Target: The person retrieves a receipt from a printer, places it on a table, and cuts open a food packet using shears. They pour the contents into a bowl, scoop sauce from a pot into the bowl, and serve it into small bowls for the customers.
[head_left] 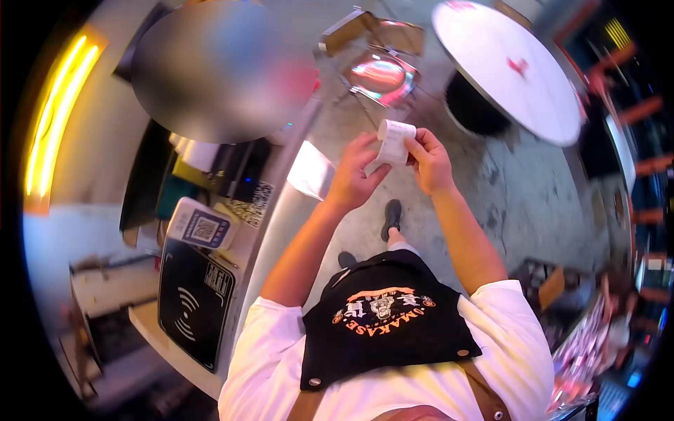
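Receipt: in the air over the floor, its long axis running roughly away from the apron, far end curled over.
Right hand: the nearer one, thumb and fingers pinching the receipt's right edge.
Left hand: fingers spread, the receipt just to their right; whether they touch it, I cannot tell.
Receipt's face: thin, white, faint print too small to read.

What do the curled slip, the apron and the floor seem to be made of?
Slip: thin paper, matte white; it curls over and bears faint print.
Apron: probably cloth, matte black; it drapes over the body, exact fabric unclear.
Floor: perhaps concrete, grey and mottled with darker blotches.
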Available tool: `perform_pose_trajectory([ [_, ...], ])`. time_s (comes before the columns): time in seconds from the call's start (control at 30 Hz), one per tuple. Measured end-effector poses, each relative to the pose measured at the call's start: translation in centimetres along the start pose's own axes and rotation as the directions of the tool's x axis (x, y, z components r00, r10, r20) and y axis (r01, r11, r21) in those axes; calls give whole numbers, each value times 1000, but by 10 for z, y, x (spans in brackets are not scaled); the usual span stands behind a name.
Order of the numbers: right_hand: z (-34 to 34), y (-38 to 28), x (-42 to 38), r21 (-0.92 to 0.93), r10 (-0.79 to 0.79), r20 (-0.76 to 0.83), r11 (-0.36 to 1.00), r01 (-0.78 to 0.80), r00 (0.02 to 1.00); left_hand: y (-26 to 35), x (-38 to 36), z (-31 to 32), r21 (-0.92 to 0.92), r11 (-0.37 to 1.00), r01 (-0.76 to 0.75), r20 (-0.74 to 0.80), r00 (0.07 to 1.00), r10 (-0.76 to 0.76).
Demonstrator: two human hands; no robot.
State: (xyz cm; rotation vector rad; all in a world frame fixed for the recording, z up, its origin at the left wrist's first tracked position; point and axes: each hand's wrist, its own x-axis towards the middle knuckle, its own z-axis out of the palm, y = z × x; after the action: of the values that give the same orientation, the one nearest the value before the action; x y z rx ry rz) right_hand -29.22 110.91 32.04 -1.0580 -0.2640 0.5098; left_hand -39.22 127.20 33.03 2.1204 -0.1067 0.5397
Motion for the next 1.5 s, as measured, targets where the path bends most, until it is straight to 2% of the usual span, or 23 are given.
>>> perform_pose_trajectory([
  [0.03,-12,-5,-30,-37,-30,-61,999,28,998,6,-9,18,-145,989,24,165,986,0],
  [0.07,-29,-5,-63,1,-7,-162,1000,7,987,21,-19,34,-258,943,208,399,912,-92],
  [0.1,-40,-10,-97,14,-36,-253,999,41,967,34,-36,55,-274,941,199,479,876,-46],
  [0.17,-58,-30,-171,-162,-77,-441,987,5,894,55,-81,104,-405,666,626,777,620,-110],
  [0.2,-71,-36,-208,-267,-140,-544,964,-12,827,69,-103,126,-414,645,642,822,568,-38],
  [0.23,-86,-40,-246,-251,-157,-622,968,-5,767,85,-124,144,-380,651,657,870,494,10],
  [0.27,-101,-43,-283,-267,-187,-664,964,4,724,102,-144,160,-286,641,712,920,392,-25],
  [0.3,-111,-44,-319,-290,-219,-693,957,12,687,117,-162,172,-194,632,750,952,299,-64],
  [0.4,-143,-28,-432,-260,-250,-816,964,57,522,174,-215,207,-67,628,775,995,96,-13],
  [0.53,-159,-8,-588,-239,-279,-906,958,161,319,235,-305,261,15,707,707,995,-80,59],
  [0.6,-158,-3,-670,-244,-282,-936,951,190,210,268,-359,290,86,738,669,977,-203,70],
  [0.7,-146,6,-784,-277,-291,-954,946,170,65,319,-439,323,152,777,611,930,-354,97],
  [0.77,-136,2,-850,-294,-304,-952,942,160,41,358,-484,336,152,816,557,896,-426,124],
  [0.83,-129,9,-913,-297,-291,-955,945,136,-62,396,-525,346,192,835,516,842,-524,130],
  [1.03,-96,23,-1043,-349,-281,-910,917,196,-305,474,-628,383,211,907,365,694,-710,124],
  [1.13,-99,39,-1093,-333,-243,-889,925,182,-388,499,-673,405,251,919,305,610,-787,95],
  [1.2,-110,43,-1120,-318,-190,-877,918,236,-442,510,-700,424,252,932,261,579,-812,71],
  [1.23,-117,49,-1132,-331,-206,-872,917,224,-444,516,-710,435,239,939,248,576,-814,68],
  [1.3,-136,55,-1162,-331,-266,-821,943,41,-506,533,-720,459,239,938,253,553,-829,82],
  [1.37,-153,50,-1200,-226,-234,-832,971,-79,-503,552,-729,498,284,908,308,602,-794,81],
  [1.43,-170,45,-1232,-179,-149,-887,983,28,-436,560,-733,550,285,870,402,637,-758,141],
  [1.47,-178,42,-1242,-168,-147,-899,986,14,-412,574,-728,569,287,856,431,674,-726,140],
  [1.5,-186,38,-1252,-147,-121,-932,988,50,-342,588,-724,588,284,841,460,709,-691,139],
])
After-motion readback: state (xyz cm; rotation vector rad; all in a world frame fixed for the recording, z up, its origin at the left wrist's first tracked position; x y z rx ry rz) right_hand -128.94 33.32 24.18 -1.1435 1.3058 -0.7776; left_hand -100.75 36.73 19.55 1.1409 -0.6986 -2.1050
